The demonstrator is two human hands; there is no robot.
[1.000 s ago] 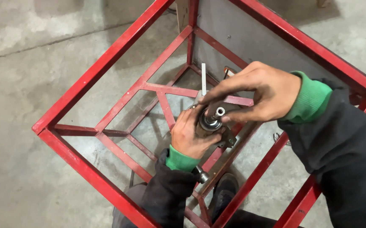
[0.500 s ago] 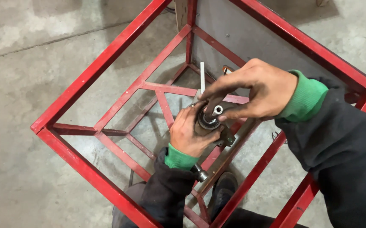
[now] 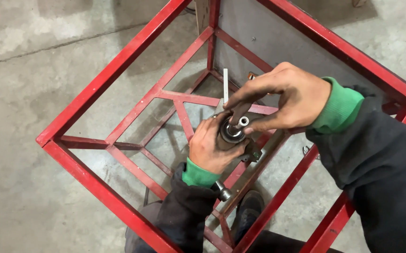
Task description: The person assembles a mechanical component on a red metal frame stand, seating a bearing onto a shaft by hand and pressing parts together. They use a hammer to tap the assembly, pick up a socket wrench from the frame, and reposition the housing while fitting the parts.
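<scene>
Little differs from the earlier frames: the red frame (image 3: 109, 75) sits a touch lower and further left in the view, and both hands stay at the same spot, the right one drawn slightly nearer the frame's far right rail. The frame stands on the concrete floor (image 3: 34, 65), an open box of square tube with a grey panel (image 3: 278, 42) closing its far side and thinner red braces crossing its bottom. The right hand (image 3: 282, 98) reaches in from the right rail, palm down, its fingers bent narrow and pinching a small silver bushing (image 3: 243, 121) at the middle of the bearing (image 3: 230, 132). The left hand (image 3: 214, 145) comes up from the near corner, wrist bent back, and wraps closed around the dark bearing housing, holding it from below. The bearing sits inside the frame, over the bottom braces right of centre, near the right rail. A thin white rod (image 3: 225, 85) rises just behind the right fingertips. A steel shaft end (image 3: 223, 192) shows below the left cuff. Open room lies toward the frame's left half; the right rail and panel crowd the right hand.
</scene>
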